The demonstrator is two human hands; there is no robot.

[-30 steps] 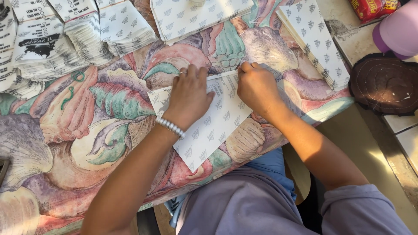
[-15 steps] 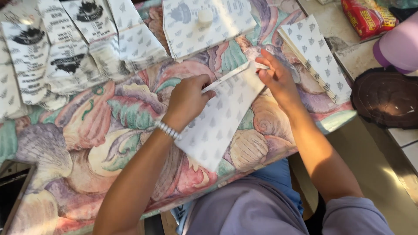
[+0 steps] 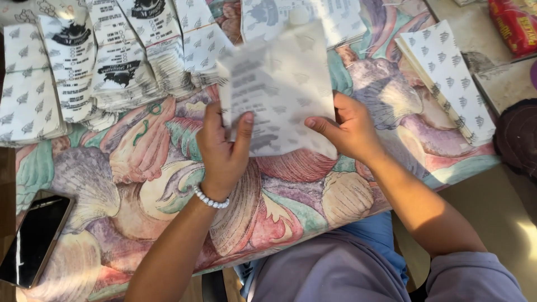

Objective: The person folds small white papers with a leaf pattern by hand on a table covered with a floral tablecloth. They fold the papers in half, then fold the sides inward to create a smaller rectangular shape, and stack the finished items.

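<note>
Both hands are up off the surface (image 3: pixel 168 184) with a paper bag (image 3: pixel 279 89) lifted between them, blurred, so it looks caught mid-motion. Left hand (image 3: pixel 224 148) pinches the bag's lower left edge, thumb in front, fingers behind; right hand (image 3: pixel 349 128) clamps the lower right edge the same way. Held by its two bottom corners like that, the bag stands tilted up toward the camera, its printed face showing through the thin paper – a grip that keeps a flimsy sheet flat and lets both sides be seen.

A beaded bracelet (image 3: pixel 211 198) sits on the left wrist. Behind the bag, fanned stacks of finished bags (image 3: pixel 112 67) lie overlapped along the far left of the floral cloth, each row shingled so the pile stays tidy and countable. To the right, a separate stack of patterned sheets (image 3: pixel 447 78) lies apart at an angle, near the right hand, within easy reach. A phone (image 3: pixel 36 237) rests face up at the near left corner, well clear of the paper. A red packet (image 3: pixel 512 25) sits at the far right, off the cloth
</note>
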